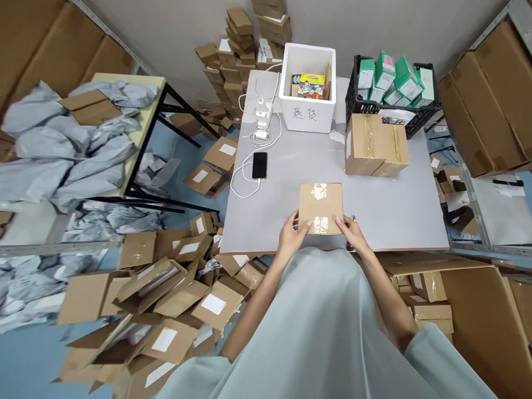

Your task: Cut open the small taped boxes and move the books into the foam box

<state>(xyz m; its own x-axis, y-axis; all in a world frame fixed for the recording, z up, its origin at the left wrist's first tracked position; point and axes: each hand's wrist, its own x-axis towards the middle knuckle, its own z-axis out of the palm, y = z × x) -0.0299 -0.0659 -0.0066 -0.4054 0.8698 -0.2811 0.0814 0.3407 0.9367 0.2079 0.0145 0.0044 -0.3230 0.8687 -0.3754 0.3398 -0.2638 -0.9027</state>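
Note:
A small cardboard box (320,208) with two patches of shiny tape on its top face is at the near edge of the grey table (286,160). My left hand (291,233) grips its left side, thumb on the top near the lower corner. On the right side my right hand (351,230) holds it the same way, thumb on top. A small dark object, partly hidden, lies by my right hand; I cannot make out what it is. Farther back on the right stand two taped cardboard boxes (369,145) pressed together.
A white foam box (308,116) and a black crate (352,100) of green-and-white boxes stand at the back. A phone (260,165) with a white cable lies left. Opened cartons (166,310) cover the floor at left; a large carton (477,310) stands at right.

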